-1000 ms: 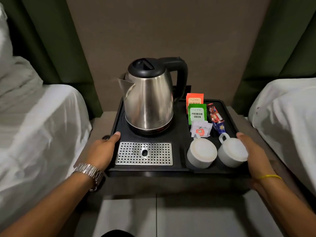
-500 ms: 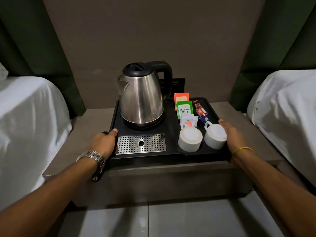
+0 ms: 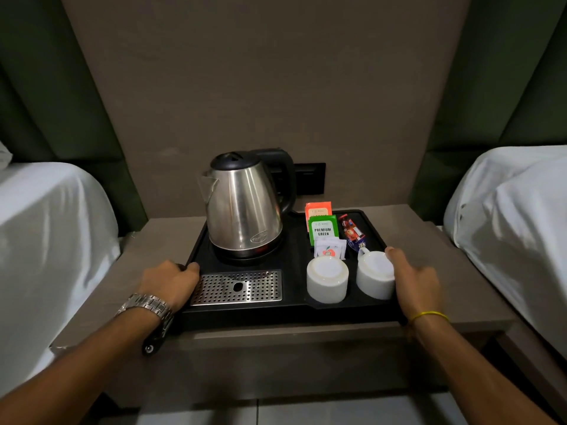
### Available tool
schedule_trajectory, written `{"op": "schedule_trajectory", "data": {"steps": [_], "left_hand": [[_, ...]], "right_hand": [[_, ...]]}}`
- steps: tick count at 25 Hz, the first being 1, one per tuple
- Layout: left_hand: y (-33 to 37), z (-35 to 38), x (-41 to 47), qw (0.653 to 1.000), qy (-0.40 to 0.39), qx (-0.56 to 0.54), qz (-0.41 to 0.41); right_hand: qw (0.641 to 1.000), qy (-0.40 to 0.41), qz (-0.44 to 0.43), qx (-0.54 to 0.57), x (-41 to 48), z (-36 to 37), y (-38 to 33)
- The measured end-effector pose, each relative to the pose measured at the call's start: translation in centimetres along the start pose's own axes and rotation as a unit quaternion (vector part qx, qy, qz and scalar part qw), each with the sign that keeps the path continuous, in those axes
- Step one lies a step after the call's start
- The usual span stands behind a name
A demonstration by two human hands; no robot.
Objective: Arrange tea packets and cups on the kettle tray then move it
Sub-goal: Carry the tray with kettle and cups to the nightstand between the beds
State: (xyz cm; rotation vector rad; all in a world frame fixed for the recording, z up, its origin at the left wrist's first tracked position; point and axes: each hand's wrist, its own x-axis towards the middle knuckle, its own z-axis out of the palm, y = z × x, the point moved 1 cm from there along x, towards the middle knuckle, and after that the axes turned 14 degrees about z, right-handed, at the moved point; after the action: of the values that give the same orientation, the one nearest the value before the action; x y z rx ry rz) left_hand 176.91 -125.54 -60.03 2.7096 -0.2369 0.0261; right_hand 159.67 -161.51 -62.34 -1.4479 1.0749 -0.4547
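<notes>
Kettle tray (image 3: 294,308): black, rectangular, lying flat on the brown bedside table (image 3: 460,271) between two white-sheeted beds; its long axis runs left to right across the view, its front edge near the table's front edge.
Left hand (image 3: 167,282): curled over the tray's left short edge beside the perforated drip grille (image 3: 236,288), thumb on the rim; fingers wrap down the outside, so how far under they reach cannot be told.
Right hand (image 3: 415,280): closed on the tray's right short edge, thumb tip touching the right cup (image 3: 374,276).
Grip relation: the tray lies directly between the two hands, one at each end of the long axis, both about level with its front half.
Load: steel kettle (image 3: 244,210) stands upright at the back left, well behind the grip line; two white cups, the left cup (image 3: 326,279) and the right one, sit upside down at front right; tea packets (image 3: 322,230) stand upright behind them with sachets beside.
Stage, as I judge it: arranging looks finished; moving the tray is what remains.
Room: the wall and a dark socket plate (image 3: 310,179) close off the back, beds flank both sides, so the open way is toward the person.
Risk, as I judge it: the kettle's weight behind the hands could tip the tray backward, and its cord, if plugged in, is hidden.
</notes>
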Motion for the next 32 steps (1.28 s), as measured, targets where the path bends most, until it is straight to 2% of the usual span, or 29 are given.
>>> {"op": "schedule_trajectory", "data": {"steps": [6, 13, 17, 20, 23, 26, 29, 30, 32], "left_hand": [[0.0, 0.1, -0.4, 1.0, 0.015, 0.002, 0.024], [-0.4, 1.0, 0.2, 0.997, 0.05, 0.027, 0.055], [-0.7, 1.8, 0.5, 0.994, 0.038, 0.055, 0.091], [-1.1, 1.9, 1.1, 0.995, 0.012, 0.046, 0.088], [-0.6, 2.4, 2.0, 0.993, 0.03, 0.066, 0.094], [-0.6, 3.3, 3.0, 0.995, 0.041, 0.076, 0.052], [-1.3, 4.2, 3.3, 0.998, 0.045, 0.008, 0.033], [-1.3, 4.4, 3.3, 0.996, 0.072, 0.008, 0.045], [-0.4, 3.9, 2.6, 0.998, 0.063, -0.011, 0.028]], "right_hand": [[0.996, -0.038, -0.081, -0.03, 1.4, -1.1, 1.1], [0.992, 0.005, -0.123, 0.007, 2.9, -0.3, 2.3], [0.99, 0.014, -0.139, -0.018, 3.7, 0.2, 2.8], [0.99, 0.024, -0.138, -0.014, 3.1, 0.4, 2.6], [0.983, 0.091, -0.153, -0.04, 2.2, 0.6, 2.3], [0.97, 0.158, -0.176, -0.061, 1.9, 1.0, 2.0], [0.963, 0.133, -0.213, -0.1, 2.2, 1.3, 2.3], [0.966, 0.103, -0.208, -0.111, 2.4, 1.4, 2.5], [0.971, 0.058, -0.19, -0.134, 1.7, 1.7, 3.1]]}}
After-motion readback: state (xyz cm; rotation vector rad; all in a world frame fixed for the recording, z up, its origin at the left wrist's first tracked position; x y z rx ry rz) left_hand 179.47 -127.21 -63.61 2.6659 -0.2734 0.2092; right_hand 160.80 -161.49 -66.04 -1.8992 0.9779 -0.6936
